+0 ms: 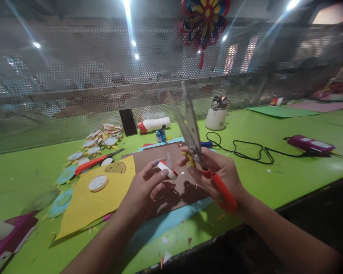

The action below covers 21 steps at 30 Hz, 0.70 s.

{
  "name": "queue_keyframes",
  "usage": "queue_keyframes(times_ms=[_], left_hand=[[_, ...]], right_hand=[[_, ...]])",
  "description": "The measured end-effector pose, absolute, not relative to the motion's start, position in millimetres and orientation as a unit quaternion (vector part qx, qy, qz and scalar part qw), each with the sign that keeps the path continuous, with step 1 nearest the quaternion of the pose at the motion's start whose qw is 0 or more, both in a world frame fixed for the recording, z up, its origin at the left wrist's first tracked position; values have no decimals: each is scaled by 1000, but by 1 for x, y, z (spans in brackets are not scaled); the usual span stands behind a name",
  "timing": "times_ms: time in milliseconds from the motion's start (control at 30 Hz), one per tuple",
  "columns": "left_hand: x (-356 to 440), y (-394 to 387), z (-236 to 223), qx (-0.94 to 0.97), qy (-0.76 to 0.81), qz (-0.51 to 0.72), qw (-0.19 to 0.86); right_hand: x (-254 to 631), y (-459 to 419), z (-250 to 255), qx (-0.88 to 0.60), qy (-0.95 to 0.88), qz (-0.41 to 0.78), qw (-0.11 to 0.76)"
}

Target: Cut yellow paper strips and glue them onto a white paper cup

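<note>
My left hand (pixel 145 184) pinches a small white piece with red edges (pixel 167 170) between thumb and fingers. In my right hand (pixel 220 171) are scissors (pixel 221 192) with red-orange handles, their blades pointing up and slightly apart. A small yellow piece (pixel 191 159) shows at the fingertips of that hand, close to the blades. Both hands are above a brown board (pixel 160 205) scattered with paper scraps. Left of them lies a yellow sheet (pixel 94 205), bearing a round white disc (pixel 98 183) and a protractor (pixel 116 168).
Several small clock-like discs (pixel 110 141) pile up at the back left, near a red utility knife (pixel 95 163). Behind the board are a phone (pixel 128 122), a white roll (pixel 156 124), a blue bottle (pixel 161 134) and a white flask (pixel 217 114). A corded purple device (pixel 310 145) lies right.
</note>
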State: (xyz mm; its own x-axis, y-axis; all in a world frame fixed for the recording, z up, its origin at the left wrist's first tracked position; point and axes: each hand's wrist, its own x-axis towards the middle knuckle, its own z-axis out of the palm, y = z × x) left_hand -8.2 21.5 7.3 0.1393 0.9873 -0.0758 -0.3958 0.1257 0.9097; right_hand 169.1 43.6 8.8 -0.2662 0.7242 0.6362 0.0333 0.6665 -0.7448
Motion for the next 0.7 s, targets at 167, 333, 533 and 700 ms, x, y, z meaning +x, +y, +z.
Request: queue_keyframes(times_ms=[167,333,533,700], left_hand=[[-14,23,6,434,336,574,607],[-16,22,10,458,308,608,571],[-16,21,16,451,301,629,557],[-18,22,19,406,264,633,604]], right_hand=[[180,56,12,-367,-714,251,541],[203,80,-2,-511,-788,113,324],[229,93,-19,-532,-819,108,187],[240,101,-12,-525,-838,96,118]])
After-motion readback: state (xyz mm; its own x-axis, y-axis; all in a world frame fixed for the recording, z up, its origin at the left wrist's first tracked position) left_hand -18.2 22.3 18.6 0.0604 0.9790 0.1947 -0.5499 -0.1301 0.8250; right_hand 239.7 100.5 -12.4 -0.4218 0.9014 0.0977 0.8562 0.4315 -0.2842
